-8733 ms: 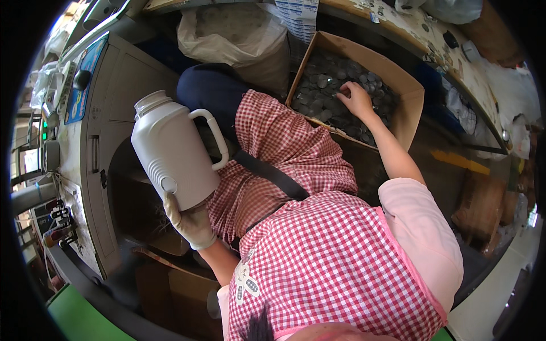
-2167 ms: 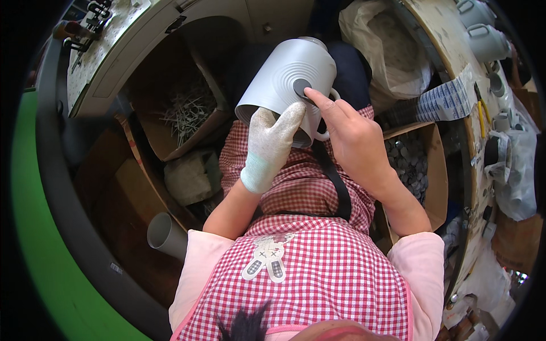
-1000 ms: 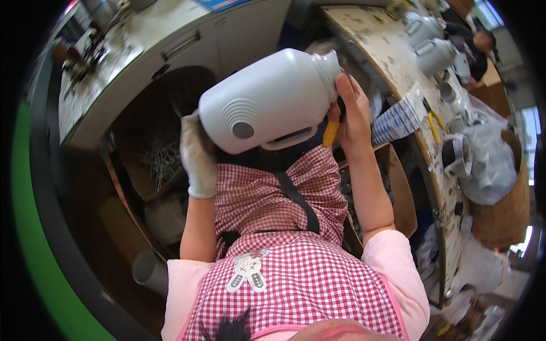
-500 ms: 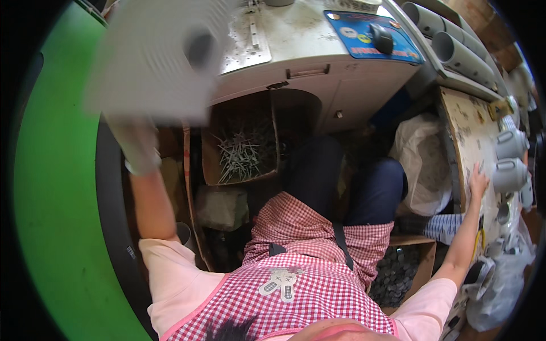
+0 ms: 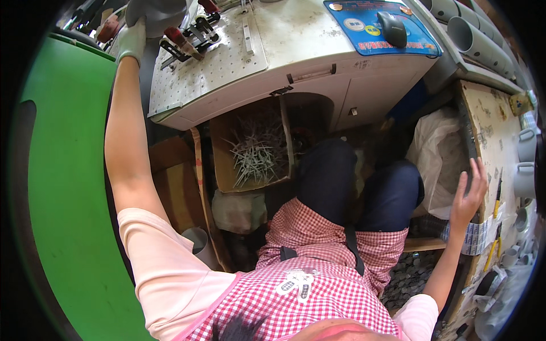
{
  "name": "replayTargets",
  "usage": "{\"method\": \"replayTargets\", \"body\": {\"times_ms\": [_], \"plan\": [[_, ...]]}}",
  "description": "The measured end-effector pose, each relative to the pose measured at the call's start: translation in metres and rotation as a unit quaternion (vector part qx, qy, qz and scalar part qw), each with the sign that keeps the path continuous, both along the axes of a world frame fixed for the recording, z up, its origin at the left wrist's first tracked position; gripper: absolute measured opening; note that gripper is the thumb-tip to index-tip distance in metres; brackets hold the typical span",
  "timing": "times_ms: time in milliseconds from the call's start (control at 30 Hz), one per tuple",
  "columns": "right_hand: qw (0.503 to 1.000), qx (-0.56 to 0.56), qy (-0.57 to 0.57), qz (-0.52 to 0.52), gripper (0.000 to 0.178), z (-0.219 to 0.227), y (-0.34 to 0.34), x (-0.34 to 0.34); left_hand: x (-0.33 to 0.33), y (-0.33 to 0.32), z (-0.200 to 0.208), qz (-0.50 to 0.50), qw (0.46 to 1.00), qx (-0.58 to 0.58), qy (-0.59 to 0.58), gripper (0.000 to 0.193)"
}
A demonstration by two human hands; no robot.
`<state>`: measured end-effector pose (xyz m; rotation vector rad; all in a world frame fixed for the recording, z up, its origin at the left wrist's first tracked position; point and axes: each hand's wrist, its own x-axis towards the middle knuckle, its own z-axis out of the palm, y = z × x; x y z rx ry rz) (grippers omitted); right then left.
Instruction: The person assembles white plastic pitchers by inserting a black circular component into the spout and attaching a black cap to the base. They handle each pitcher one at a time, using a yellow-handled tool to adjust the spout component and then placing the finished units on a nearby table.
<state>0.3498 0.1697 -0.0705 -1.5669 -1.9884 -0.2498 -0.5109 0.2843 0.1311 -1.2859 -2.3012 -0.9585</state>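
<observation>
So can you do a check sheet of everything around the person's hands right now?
Surface: pale perforated machine top, stained.
Job's things: white plastic jug, only its lower part in view, at the frame's top edge.
Clutter: box of grey pins; white bag; yellow-handled pliers.
Hands: gloved left hand against the jug; bare right hand open at the side bench edge.
Cables: nothing seen.
Surroundings: green floor; computer mouse on blue mat; grey pipes.

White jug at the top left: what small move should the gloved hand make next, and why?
Probably let go and draw back: the gloved left hand holds the white jug beside the red-handled clamps on the machine table, seemingly set down already.
</observation>
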Motion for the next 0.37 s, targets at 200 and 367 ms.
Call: {"method": "replayTargets", "body": {"times_ms": [200,367], "plan": [[0.987,-0.11,0.116,-0.016,0.035,-0.01,-0.027,-0.029,0.032,-0.028,-0.013,-0.031,0.967,0.075,-0.24,0.064],[0.98,-0.144,0.137,-0.026,0.036,-0.026,-0.04,-0.021,0.044,-0.047,0.003,-0.09,0.958,-0.041,-0.268,0.072]]}}
